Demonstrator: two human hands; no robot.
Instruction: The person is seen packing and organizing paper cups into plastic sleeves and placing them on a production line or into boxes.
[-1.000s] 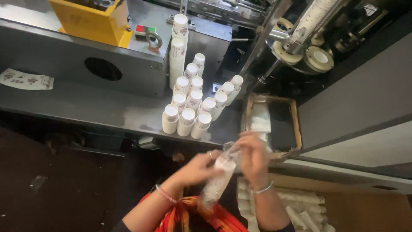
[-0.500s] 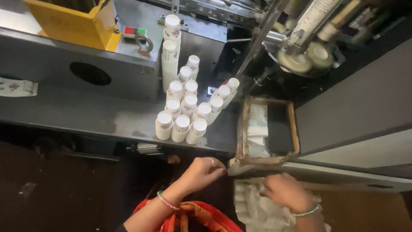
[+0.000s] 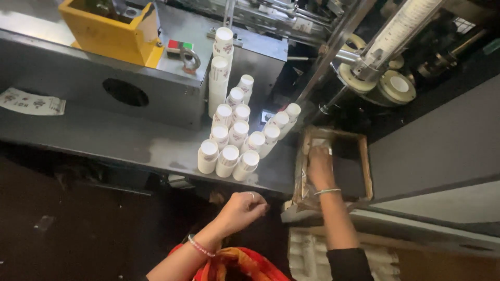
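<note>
Crowding the ledge (image 3: pixel 104 140), cup stacks (image 3: pixel 234 140) flank the right hand (image 3: pixel 320 166).

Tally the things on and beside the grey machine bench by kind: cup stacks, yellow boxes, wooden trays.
White paper-cup stacks: 15
Yellow box: 1
Wooden-framed tray: 1
Total: 17

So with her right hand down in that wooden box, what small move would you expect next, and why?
Probably the right hand lifts a clear bag out of the wooden box: it lies flat on the plastic there, while the left hand waits curled and empty by the stacks of paper cups.
</note>
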